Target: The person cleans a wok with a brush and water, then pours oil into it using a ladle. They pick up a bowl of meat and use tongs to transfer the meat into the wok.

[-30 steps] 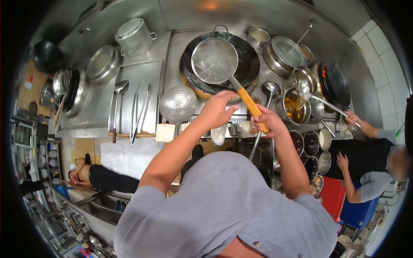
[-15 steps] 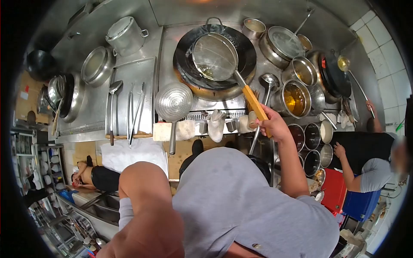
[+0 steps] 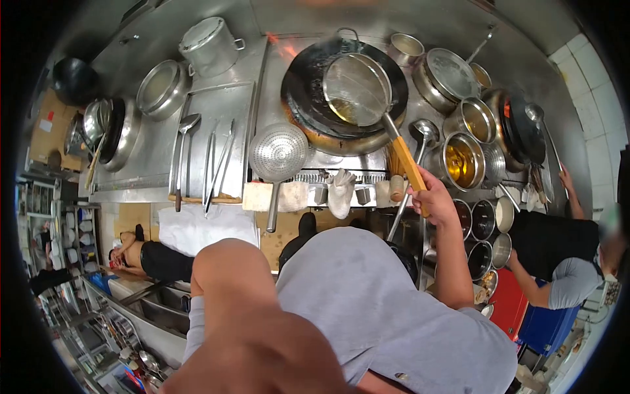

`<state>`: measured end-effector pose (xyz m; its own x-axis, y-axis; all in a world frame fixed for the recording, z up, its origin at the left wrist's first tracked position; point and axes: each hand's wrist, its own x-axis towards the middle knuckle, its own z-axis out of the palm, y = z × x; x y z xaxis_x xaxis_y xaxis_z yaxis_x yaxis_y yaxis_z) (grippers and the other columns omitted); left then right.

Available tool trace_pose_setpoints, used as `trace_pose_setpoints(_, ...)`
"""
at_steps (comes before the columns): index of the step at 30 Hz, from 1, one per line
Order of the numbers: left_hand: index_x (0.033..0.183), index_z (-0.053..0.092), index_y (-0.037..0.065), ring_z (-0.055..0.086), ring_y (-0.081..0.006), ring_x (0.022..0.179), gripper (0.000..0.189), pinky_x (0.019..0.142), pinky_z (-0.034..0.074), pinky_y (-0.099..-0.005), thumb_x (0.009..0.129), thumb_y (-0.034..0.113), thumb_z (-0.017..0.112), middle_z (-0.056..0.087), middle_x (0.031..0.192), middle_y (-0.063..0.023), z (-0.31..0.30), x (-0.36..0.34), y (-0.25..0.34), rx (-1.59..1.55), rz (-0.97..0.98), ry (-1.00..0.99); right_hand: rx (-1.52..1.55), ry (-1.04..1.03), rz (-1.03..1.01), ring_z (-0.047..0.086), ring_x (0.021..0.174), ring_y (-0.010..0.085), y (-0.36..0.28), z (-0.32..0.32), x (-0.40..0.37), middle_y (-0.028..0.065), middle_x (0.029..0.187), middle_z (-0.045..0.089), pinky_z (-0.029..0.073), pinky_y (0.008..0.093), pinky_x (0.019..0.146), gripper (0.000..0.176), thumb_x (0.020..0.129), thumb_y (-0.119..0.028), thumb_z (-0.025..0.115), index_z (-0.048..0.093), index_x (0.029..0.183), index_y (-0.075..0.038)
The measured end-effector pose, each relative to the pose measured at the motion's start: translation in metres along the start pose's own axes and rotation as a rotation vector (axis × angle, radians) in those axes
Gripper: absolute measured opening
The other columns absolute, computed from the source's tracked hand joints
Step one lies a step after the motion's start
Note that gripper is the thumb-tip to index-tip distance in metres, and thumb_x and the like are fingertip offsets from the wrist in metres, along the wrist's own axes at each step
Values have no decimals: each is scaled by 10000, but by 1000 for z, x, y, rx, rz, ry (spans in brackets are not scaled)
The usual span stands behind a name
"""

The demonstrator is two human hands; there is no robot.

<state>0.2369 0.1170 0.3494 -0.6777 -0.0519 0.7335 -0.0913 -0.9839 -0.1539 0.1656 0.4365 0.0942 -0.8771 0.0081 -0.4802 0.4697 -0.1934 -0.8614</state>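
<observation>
- Since a second ago, the left hand has come away from the stove edge. Its arm (image 3: 249, 328) is now raised close to the head and fills the foreground. The hand itself is out of sight, so I cannot tell whether it is open or closed.
- The right hand (image 3: 434, 202) is clenched around the lower end of the wooden handle (image 3: 408, 164) of the mesh strainer (image 3: 357, 88).
- The strainer's bowl lies tilted inside the dark wok (image 3: 308, 98) on the burner, toward its right side, with yellow liquid at its low edge.
- A flame (image 3: 283, 47) licks at the wok's far left rim.
- A perforated skimmer (image 3: 279, 152) rests just left of the wok's front.
- A ladle (image 3: 425, 131) and a pot of amber oil (image 3: 462, 161) stand just right of the handle.
- A white cloth (image 3: 341, 192) hangs on the front rail below the wok.
- At the far right, a co-worker's hand (image 3: 566, 178) holds a long ladle (image 3: 533, 113) over a second wok (image 3: 518, 131).
</observation>
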Motion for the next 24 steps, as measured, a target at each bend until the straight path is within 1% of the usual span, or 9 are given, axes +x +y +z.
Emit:
trace_pose_setpoints(6, 1233, 570, -153, 720, -243, 988, 368, 867, 575, -259, 1077, 176, 510, 723, 1116, -186, -32, 20, 13, 138, -73, -225, -44, -10, 2, 525, 574, 109, 1, -2, 6, 52, 908, 642, 437, 254, 483, 797, 849, 106, 596, 397, 1603, -58)
trace_pose_setpoints(8, 1215, 578, -135, 715, -255, 971, 373, 852, 571, -271, 1074, 204, 512, 718, 1102, -180, -41, 21, 10, 189, -94, -291, -44, -2, -13, 535, 570, 112, 0, -1, 9, 83, 959, 626, 450, 247, 472, 869, 769, 110, 514, 379, 1609, -68)
trace_pose_setpoints(11, 1189, 591, -109, 708, -274, 946, 381, 829, 565, -290, 1070, 246, 516, 711, 1080, -171, -53, 22, 5, 258, -155, -395, -54, -10, -19, 538, 572, 113, 0, -2, 13, 83, 960, 631, 451, 246, 472, 861, 778, 105, 511, 384, 1610, -75)
trace_pose_setpoints(15, 1154, 607, -74, 699, -299, 913, 396, 799, 558, -315, 1064, 301, 520, 701, 1052, -159, -60, 11, -23, 347, -265, -536, -36, -2, -19, 540, 570, 111, -5, 4, 14, 77, 963, 633, 450, 241, 463, 865, 790, 102, 527, 376, 1619, -92)
trace_pose_setpoints(18, 1128, 619, -48, 691, -318, 888, 408, 776, 552, -334, 1059, 343, 524, 693, 1031, -151, -101, 28, -53, 394, -373, -613, -73, -3, -40, 538, 575, 101, -2, -2, 19, 65, 962, 625, 448, 237, 449, 850, 814, 93, 534, 377, 1624, -114)
trace_pose_setpoints(20, 1110, 628, -31, 687, -330, 872, 418, 761, 548, -346, 1056, 371, 526, 688, 1016, -145, -106, 21, -60, 406, -452, -670, -44, 11, -24, 530, 583, 93, -5, -1, 21, 59, 959, 620, 446, 231, 458, 840, 827, 86, 525, 373, 1627, -120)
trace_pose_setpoints(21, 1247, 601, -56, 693, -375, 926, 504, 793, 543, -394, 1059, 407, 534, 691, 1117, -189, -101, 14, -70, 272, -71, -417, -50, 21, -39, 524, 588, 88, -7, -2, 21, 57, 962, 624, 436, 231, 467, 840, 829, 82, 529, 370, 1629, -119)
trace_pose_setpoints(23, 1396, 524, -74, 689, -394, 1017, 660, 898, 550, -437, 1020, 459, 623, 686, 1140, -215, -115, 1, -57, 75, -744, -393, -54, 47, -64, 524, 588, 89, -12, -6, 21, 59, 967, 628, 432, 232, 472, 844, 829, 79, 535, 368, 1631, -123)
trace_pose_setpoints(24, 1487, 435, -75, 605, -381, 1205, 793, 1013, 497, -492, 991, 499, 667, 587, 1338, -242, -125, -2, -48, 189, -911, -555, -54, 66, -79, 523, 588, 89, -13, -8, 21, 60, 972, 632, 428, 233, 478, 848, 828, 77, 541, 366, 1633, -126)
